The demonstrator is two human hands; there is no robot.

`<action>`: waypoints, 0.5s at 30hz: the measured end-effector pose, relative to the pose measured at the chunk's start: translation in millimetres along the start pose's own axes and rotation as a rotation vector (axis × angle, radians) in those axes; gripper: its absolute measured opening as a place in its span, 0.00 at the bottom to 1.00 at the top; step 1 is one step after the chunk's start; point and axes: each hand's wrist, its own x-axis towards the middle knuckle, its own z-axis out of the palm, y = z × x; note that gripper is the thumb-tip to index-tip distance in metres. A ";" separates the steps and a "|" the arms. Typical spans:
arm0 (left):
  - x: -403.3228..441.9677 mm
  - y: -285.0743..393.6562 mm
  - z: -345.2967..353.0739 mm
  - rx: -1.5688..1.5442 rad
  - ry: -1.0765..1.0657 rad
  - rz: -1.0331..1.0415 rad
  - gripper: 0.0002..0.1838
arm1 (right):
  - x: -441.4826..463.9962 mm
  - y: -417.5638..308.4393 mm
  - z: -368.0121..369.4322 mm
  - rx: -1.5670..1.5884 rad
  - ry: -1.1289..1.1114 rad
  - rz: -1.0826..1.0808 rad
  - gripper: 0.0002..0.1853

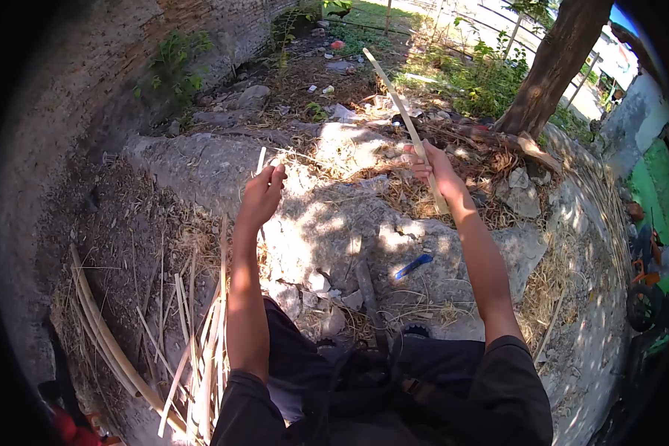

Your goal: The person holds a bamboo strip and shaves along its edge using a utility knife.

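My right hand (437, 169) is closed around a long, flat bamboo strip (395, 97), which slants up and away to the left, its lower end below the fingers. To the left, my left hand (262, 195) is closed in a pinch on a thin pale strip (262, 158); only a short end shows above the fingers. The two hands are well apart over the grey stone slab (297, 234). On the slab below my right hand lies a blue utility knife (413, 266). A dark stick-like piece (368, 290) lies between my knees.
Cut bamboo strips (204, 357) are piled beside my left leg, with longer curved lengths (100, 331) further left. A brick wall (89, 82) bounds the left side. A tree trunk (554, 67) rises at the back right. Dry litter and stones (524, 197) lie around.
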 end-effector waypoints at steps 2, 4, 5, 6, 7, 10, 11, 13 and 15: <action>0.6 9.7 14.3 0.071 0.003 0.112 0.28 | 8.1 9.4 45.0 -0.068 -0.145 -0.082 0.23; -1.5 33.7 21.1 0.196 -0.181 0.009 0.29 | 16.9 16.8 81.6 -0.081 -0.194 -0.084 0.23; -9.0 46.9 25.6 0.034 -0.233 -0.056 0.29 | 17.5 21.1 98.7 -0.095 -0.222 -0.091 0.23; -10.9 50.7 33.4 -0.125 -0.184 -0.018 0.30 | 10.0 21.8 118.4 -0.022 -0.252 -0.069 0.25; -12.5 54.7 39.1 -0.284 -0.133 0.021 0.31 | 7.6 24.1 130.0 -0.019 -0.259 -0.058 0.25; -4.3 69.5 33.0 -0.587 0.035 0.003 0.32 | -2.5 31.8 162.0 -0.138 -0.349 -0.006 0.29; -0.8 69.9 26.1 -0.685 0.060 -0.010 0.37 | -8.7 34.5 168.3 -0.137 -0.355 0.004 0.29; 6.5 61.6 13.0 -0.859 0.059 -0.051 0.43 | -13.4 41.5 177.4 -0.160 -0.524 0.061 0.30; 9.1 54.4 3.7 -0.935 0.059 -0.071 0.48 | -12.8 53.0 184.1 -0.173 -0.652 0.067 0.32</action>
